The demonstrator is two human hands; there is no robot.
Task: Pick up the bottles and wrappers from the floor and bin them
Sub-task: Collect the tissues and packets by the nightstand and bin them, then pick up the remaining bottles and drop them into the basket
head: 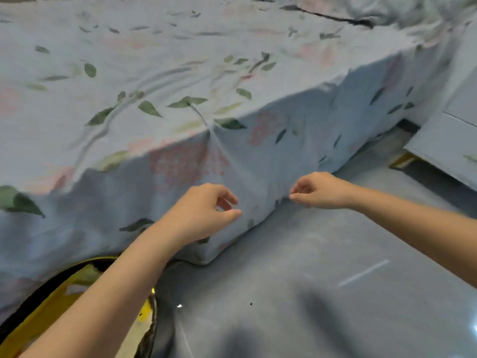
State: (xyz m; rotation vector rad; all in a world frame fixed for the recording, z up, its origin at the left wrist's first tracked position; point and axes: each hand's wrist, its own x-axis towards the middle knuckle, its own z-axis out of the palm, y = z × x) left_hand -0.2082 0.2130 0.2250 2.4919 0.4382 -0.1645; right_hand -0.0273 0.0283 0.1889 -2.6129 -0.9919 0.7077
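My left hand (206, 210) hovers in front of the bed's hanging sheet, fingers loosely curled and apart, holding nothing. My right hand (320, 191) is a little to the right at the same height, fingers curled with the tips near the sheet's lower edge, and nothing shows in it. A yellow bag with a dark rim (59, 301) lies open on the floor at lower left, partly hidden by my left forearm. No bottles or wrappers are in view.
A bed with a pale blue floral sheet (180, 73) fills the upper left, its corner reaching the floor near the middle. A grey glossy floor (296, 280) spreads to the right. A pale cabinet (449, 140) stands at right, with a yellow edge (402, 160) beneath it.
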